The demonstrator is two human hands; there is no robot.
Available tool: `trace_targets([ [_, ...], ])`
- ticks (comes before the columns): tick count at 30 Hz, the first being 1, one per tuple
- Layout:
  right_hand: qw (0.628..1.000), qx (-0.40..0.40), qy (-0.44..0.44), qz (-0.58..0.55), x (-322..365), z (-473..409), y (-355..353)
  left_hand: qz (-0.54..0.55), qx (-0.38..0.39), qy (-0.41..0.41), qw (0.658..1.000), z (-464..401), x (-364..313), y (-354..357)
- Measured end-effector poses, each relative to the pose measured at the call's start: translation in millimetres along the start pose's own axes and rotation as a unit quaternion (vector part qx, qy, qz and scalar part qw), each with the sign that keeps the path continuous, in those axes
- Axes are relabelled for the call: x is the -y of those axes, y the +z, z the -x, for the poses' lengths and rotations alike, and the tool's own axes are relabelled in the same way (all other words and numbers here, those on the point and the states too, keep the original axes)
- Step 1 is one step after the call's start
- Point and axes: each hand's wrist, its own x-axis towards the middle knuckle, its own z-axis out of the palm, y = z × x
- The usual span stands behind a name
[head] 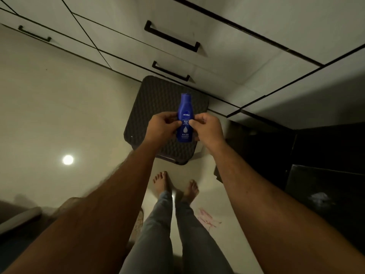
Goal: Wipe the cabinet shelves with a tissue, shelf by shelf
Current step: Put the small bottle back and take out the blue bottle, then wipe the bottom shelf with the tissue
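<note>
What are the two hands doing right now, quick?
Left hand: fingers curled on the blue lotion bottle, holding it.
Right hand: fingers pinch the same bottle from the other side.

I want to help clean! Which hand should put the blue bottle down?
Probably the right hand: the open dark cabinet is on its side. Both hands grip the blue bottle, left hand too.
</note>
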Motion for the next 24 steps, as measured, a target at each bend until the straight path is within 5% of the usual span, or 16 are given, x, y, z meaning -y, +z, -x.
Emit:
trace_targets([
  [24,0.996,-0.037,0.032,0.077,-65,-144,52,-0.142,-0.003,-0.002,0.990,-153,67,20],
])
